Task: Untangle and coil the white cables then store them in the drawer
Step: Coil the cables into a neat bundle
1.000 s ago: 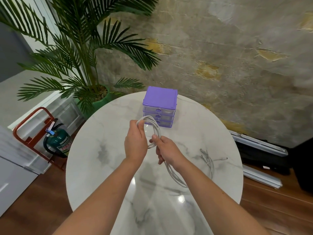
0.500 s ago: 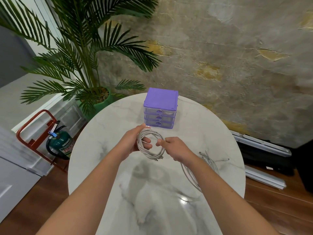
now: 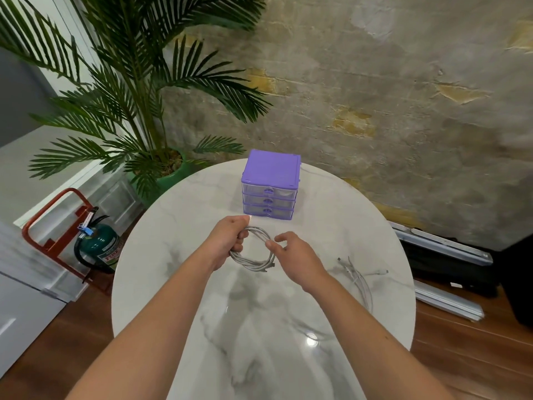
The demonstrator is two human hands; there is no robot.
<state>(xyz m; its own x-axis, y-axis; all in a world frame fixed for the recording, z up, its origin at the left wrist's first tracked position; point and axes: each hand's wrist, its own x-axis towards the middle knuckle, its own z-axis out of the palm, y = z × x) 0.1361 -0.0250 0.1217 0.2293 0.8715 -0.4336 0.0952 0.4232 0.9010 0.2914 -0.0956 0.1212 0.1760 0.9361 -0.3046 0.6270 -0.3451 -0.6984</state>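
A white cable wound into a small coil (image 3: 255, 259) hangs between my hands just above the round marble table (image 3: 178, 246). My left hand (image 3: 227, 241) grips the coil's left side with fingers curled through the loop. My right hand (image 3: 294, 255) pinches the coil's right side between thumb and fingertips. A purple drawer unit (image 3: 270, 187) with three clear drawers, all shut, stands on the table just beyond my hands. More white cables (image 3: 359, 280) lie loose on the table to the right of my right wrist.
A potted palm (image 3: 138, 111) stands behind the table at the left. A green fire extinguisher (image 3: 101, 246) in a red stand sits on the floor to the left. Metal rails (image 3: 444, 249) and dark bags lie along the wall at the right.
The cable's long tail has been wound up into the coil. My hands lowered toward the table and the coil turned from upright to nearly flat.
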